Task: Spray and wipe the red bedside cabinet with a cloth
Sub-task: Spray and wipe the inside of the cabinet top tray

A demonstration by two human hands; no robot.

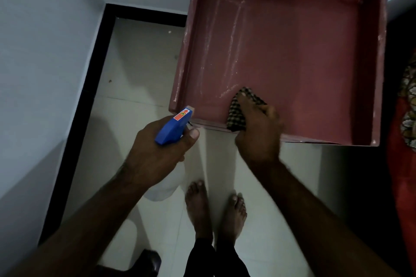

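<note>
Near the front edge of the red bedside cabinet (pixel 292 47), the right hand (pixel 258 135) reaches forward, fingers (pixel 245 101) curled over a checked cloth (pixel 236 117) pressed onto its top. Left of it, the left hand (pixel 157 150) grips a blue-headed spray bottle (pixel 172 127).

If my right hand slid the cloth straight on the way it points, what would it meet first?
Ahead of the right hand and cloth lies only the streaked surface of the red cabinet. The first obstacle is probably its raised left rim, though the exact angle is hard to judge.
</note>
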